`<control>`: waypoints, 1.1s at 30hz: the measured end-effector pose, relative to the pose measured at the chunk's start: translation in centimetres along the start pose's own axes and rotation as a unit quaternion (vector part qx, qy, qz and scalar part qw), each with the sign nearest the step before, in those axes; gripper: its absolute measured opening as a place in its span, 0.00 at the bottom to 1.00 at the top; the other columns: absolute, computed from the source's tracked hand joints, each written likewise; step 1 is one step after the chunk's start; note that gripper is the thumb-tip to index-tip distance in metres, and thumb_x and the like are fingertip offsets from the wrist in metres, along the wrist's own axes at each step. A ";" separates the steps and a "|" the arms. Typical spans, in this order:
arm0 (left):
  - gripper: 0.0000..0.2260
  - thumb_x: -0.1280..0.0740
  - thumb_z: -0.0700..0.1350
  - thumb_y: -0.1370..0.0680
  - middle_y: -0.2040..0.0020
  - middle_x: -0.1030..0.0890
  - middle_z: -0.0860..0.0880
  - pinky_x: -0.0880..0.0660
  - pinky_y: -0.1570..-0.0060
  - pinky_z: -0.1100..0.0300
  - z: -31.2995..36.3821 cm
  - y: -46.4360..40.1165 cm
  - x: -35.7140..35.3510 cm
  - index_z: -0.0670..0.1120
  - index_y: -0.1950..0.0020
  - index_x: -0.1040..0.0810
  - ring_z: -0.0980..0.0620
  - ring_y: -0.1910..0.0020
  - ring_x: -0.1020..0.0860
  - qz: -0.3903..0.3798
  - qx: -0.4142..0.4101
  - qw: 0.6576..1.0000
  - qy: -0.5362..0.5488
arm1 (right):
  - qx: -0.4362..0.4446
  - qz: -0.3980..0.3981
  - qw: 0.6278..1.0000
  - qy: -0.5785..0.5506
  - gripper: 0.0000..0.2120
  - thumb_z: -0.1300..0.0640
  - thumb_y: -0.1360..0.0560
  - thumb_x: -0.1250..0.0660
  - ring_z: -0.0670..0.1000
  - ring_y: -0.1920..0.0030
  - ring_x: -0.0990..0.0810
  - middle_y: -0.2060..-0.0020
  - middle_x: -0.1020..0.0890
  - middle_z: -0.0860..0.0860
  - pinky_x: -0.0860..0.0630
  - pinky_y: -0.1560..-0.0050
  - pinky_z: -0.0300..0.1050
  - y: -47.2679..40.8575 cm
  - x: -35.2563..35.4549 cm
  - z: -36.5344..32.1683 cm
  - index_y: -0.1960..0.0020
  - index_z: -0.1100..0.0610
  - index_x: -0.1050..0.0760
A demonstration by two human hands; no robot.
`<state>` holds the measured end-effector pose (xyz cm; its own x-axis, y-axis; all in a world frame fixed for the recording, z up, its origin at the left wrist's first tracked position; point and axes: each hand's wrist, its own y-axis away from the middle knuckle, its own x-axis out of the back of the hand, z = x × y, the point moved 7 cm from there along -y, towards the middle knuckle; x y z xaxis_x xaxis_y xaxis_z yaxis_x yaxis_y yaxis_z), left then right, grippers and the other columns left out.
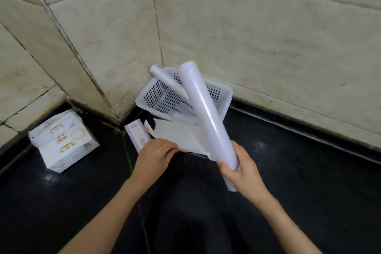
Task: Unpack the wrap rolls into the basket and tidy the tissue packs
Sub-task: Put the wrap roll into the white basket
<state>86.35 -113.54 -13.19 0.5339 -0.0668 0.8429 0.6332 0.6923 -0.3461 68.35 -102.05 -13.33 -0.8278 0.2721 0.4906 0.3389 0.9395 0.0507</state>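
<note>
My right hand (243, 169) grips the near end of a long pale lilac wrap roll (206, 117), which slants up and away over the white perforated basket (225, 97) in the wall corner. A thinner wrap roll (165, 81) leans inside the basket, its end sticking out over the far rim. My left hand (155, 155) presses down on a crumpled white plastic bag (181, 136) lying in front of the basket. A lilac-and-white wrap box (137, 135) lies just left of that hand. A bundle of tissue packs (64, 142) stands at the left by the wall.
Everything rests on a glossy black counter (299, 181) bounded by cream tiled walls (247, 27) that meet in a corner behind the basket. A dark raised edge runs along the foot of the walls.
</note>
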 end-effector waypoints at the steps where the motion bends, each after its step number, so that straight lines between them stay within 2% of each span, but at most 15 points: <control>1: 0.02 0.28 0.40 0.29 0.61 0.15 0.47 0.22 0.57 0.55 1.0 -0.5 0.0 0.44 0.58 0.18 0.48 0.61 0.18 -0.004 0.017 1.000 0.011 | 0.009 0.034 0.999 -0.006 0.21 0.55 0.31 0.32 0.44 0.55 0.26 0.51 0.24 0.50 0.30 0.57 0.27 -0.2 1.6 -0.2 0.49 0.31 0.34; 4: 0.03 0.29 0.44 0.28 0.62 0.17 0.49 0.25 0.63 0.58 4.1 -2.6 -1.0 0.45 0.58 0.19 0.50 0.63 0.20 -0.001 0.102 0.992 0.068 | 0.005 0.122 0.992 -0.017 0.21 0.59 0.29 0.32 0.46 0.51 0.26 0.48 0.24 0.51 0.31 0.55 0.29 -0.3 6.4 0.3 0.40 0.43 0.32; 7: 0.04 0.31 0.45 0.27 0.68 0.22 0.55 0.27 0.63 0.62 7.8 -5.8 -3.8 0.50 0.62 0.23 0.54 0.66 0.23 -0.028 0.194 0.960 0.201 | -0.015 0.178 0.984 -0.026 0.22 0.58 0.28 0.33 0.48 0.49 0.26 0.46 0.24 0.50 0.32 0.54 0.34 0.3 10.4 1.7 0.36 0.50 0.32; 9: 0.04 0.31 0.42 0.27 0.66 0.22 0.51 0.23 0.66 0.62 10.3 -8.0 -6.6 0.47 0.61 0.24 0.55 0.70 0.22 -0.062 0.260 0.914 0.305 | -0.024 0.208 0.977 -0.030 0.22 0.59 0.28 0.33 0.48 0.47 0.25 0.45 0.24 0.50 0.32 0.51 0.38 1.0 12.5 2.6 0.35 0.52 0.32; 11: 0.03 0.32 0.38 0.27 0.62 0.21 0.44 0.22 0.71 0.63 12.6 -9.5 -9.7 0.43 0.59 0.24 0.55 0.74 0.22 -0.091 0.325 0.851 0.402 | -0.034 0.227 0.973 -0.028 0.21 0.59 0.28 0.33 0.49 0.47 0.25 0.45 0.23 0.50 0.31 0.51 0.40 1.8 14.2 3.7 0.36 0.52 0.31; 13: 0.02 0.34 0.35 0.26 0.56 0.21 0.39 0.20 0.65 0.58 14.2 -10.4 -12.2 0.39 0.54 0.24 0.49 0.68 0.22 -0.112 0.372 0.798 0.460 | -0.044 0.237 0.970 -0.020 0.21 0.58 0.28 0.33 0.50 0.47 0.25 0.46 0.23 0.50 0.31 0.53 0.36 2.4 15.4 4.9 0.36 0.52 0.31; 15: 0.07 0.35 0.35 0.25 0.51 0.21 0.37 0.20 0.55 0.55 15.4 -11.1 -14.0 0.36 0.48 0.24 0.45 0.59 0.21 -0.139 0.381 0.773 0.487 | -0.055 0.237 0.970 -0.012 0.22 0.57 0.28 0.32 0.49 0.47 0.25 0.46 0.24 0.49 0.32 0.55 0.32 2.6 16.1 5.9 0.36 0.51 0.31; 18: 0.14 0.35 0.36 0.25 0.48 0.22 0.40 0.22 0.54 0.60 16.6 -11.4 -15.4 0.37 0.39 0.27 0.47 0.52 0.21 -0.182 0.363 0.751 0.522 | -0.054 0.230 0.972 0.001 0.21 0.56 0.29 0.32 0.46 0.49 0.26 0.48 0.25 0.48 0.32 0.56 0.32 2.5 16.5 6.8 0.37 0.49 0.32; 21: 0.16 0.35 0.39 0.24 0.46 0.23 0.43 0.23 0.52 0.61 16.0 -11.1 -15.6 0.41 0.36 0.28 0.50 0.49 0.22 -0.214 0.334 0.773 0.495 | -0.045 0.206 0.977 0.017 0.19 0.54 0.29 0.33 0.39 0.50 0.28 0.51 0.26 0.44 0.32 0.57 0.31 1.9 15.9 7.0 0.41 0.43 0.34; 24: 0.15 0.37 0.41 0.23 0.44 0.22 0.46 0.24 0.45 0.57 13.1 -11.1 -14.0 0.44 0.36 0.27 0.51 0.46 0.22 -0.192 0.291 0.838 0.420 | -0.047 0.163 0.985 0.014 0.18 0.51 0.30 0.34 0.40 0.50 0.27 0.51 0.25 0.45 0.32 0.57 0.33 0.5 14.3 7.2 0.44 0.38 0.35; 27: 0.12 0.37 0.41 0.22 0.44 0.21 0.50 0.28 0.43 0.61 9.0 -11.1 -11.2 0.46 0.39 0.25 0.54 0.45 0.24 -0.131 0.233 0.895 0.358 | -0.035 0.104 0.993 0.034 0.17 0.49 0.32 0.35 0.40 0.53 0.27 0.54 0.25 0.44 0.32 0.60 0.35 -1.8 12.0 6.3 0.49 0.34 0.36; 30: 0.13 0.37 0.40 0.23 0.43 0.23 0.52 0.33 0.43 0.65 3.6 -10.6 -8.4 0.45 0.39 0.24 0.57 0.44 0.26 -0.083 0.212 0.934 0.276 | 0.000 0.032 0.997 0.071 0.15 0.50 0.32 0.35 0.44 0.56 0.28 0.58 0.26 0.43 0.32 0.62 0.37 -5.5 8.9 4.1 0.48 0.39 0.35; 33: 0.12 0.35 0.37 0.24 0.43 0.22 0.47 0.36 0.43 0.66 -1.8 -10.0 -6.4 0.43 0.42 0.22 0.53 0.44 0.27 -0.062 0.178 0.970 0.155 | 0.054 -0.043 0.994 0.084 0.14 0.52 0.33 0.35 0.47 0.61 0.27 0.61 0.25 0.45 0.34 0.64 0.40 -10.5 4.8 1.3 0.48 0.50 0.28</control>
<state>77.57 -121.30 -15.86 0.6439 -0.3395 0.6857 0.4983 0.8661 -0.0390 60.21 -110.37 -12.59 -0.7621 0.1588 0.6277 0.2119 0.9772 0.0100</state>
